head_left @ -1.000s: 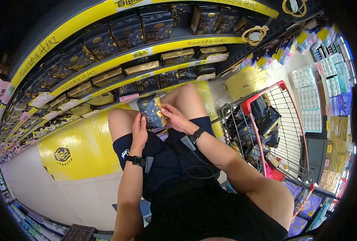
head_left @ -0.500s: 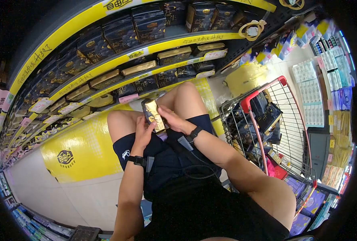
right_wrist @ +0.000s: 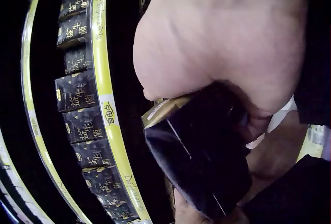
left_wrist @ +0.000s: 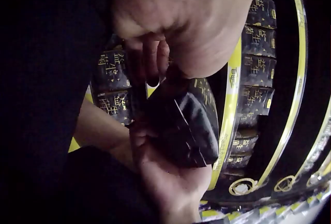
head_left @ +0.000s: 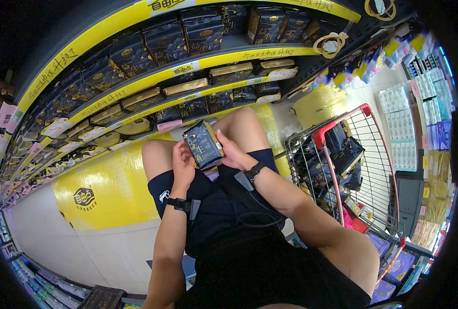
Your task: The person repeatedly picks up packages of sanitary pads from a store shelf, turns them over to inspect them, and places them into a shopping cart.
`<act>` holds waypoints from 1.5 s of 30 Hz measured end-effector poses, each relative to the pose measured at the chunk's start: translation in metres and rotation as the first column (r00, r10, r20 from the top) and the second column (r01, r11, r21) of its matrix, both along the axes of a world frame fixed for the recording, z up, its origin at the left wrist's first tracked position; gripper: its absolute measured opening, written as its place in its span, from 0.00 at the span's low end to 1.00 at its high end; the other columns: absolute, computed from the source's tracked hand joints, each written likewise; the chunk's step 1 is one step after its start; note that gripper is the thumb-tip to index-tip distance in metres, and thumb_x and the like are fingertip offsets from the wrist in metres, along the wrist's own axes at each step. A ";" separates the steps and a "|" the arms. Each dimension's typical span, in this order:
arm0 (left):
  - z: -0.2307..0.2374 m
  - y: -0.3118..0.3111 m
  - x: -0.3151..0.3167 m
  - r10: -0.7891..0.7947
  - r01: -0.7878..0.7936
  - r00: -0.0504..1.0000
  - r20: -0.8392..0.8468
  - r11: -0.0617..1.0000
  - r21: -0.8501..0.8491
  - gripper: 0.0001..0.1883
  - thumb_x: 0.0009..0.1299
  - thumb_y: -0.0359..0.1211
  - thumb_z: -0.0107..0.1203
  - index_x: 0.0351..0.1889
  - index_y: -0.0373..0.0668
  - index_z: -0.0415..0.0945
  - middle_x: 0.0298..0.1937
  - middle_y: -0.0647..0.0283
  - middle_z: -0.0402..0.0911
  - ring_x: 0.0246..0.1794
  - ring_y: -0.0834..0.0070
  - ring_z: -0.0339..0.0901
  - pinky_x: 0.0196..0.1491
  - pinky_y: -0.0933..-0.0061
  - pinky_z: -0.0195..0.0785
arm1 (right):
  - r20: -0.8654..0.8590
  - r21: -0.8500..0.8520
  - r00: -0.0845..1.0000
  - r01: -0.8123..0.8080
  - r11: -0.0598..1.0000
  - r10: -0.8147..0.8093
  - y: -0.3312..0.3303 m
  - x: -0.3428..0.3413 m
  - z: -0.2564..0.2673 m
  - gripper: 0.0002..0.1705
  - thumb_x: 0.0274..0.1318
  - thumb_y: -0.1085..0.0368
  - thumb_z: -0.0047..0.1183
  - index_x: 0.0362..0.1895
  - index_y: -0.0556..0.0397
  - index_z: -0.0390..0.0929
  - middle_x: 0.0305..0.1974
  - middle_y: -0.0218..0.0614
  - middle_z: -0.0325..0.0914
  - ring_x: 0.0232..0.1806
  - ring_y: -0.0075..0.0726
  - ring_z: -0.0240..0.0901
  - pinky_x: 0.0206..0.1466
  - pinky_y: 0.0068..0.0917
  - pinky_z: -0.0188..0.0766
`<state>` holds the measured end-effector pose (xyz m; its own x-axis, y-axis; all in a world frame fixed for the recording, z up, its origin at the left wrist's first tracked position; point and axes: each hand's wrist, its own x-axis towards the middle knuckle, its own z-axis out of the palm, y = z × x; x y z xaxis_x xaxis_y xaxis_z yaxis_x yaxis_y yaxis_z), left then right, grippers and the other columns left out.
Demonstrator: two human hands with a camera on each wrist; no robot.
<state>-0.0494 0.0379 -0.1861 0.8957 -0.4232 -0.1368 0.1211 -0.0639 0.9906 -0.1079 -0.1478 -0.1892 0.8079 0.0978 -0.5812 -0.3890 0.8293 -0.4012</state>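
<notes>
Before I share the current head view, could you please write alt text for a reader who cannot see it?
A right hand holds a dark packet near bare knees, with the left hand beside its other edge. Ahead are yellow-edged shelves stocked with similar packets; to the right stands a red-trimmed wire cart holding more dark packets.
</notes>
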 end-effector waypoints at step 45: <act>-0.003 0.005 -0.004 -0.189 0.191 0.982 -0.027 0.979 0.075 0.27 0.67 0.33 0.65 0.62 0.35 0.68 0.55 0.58 0.76 0.56 0.71 0.74 0.59 0.68 0.68 | 0.151 -0.603 0.964 -0.085 0.793 0.218 0.019 -0.007 -0.023 0.39 0.65 0.44 0.57 0.71 0.53 0.63 0.52 0.41 0.74 0.54 0.31 0.70 0.56 0.26 0.69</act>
<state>-0.0536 0.0429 -0.1887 0.7968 -0.5726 -0.1927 0.1190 -0.1639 0.9793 -0.1146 -0.1288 -0.2126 0.9167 -0.0766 -0.3921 -0.3446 0.3449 -0.8731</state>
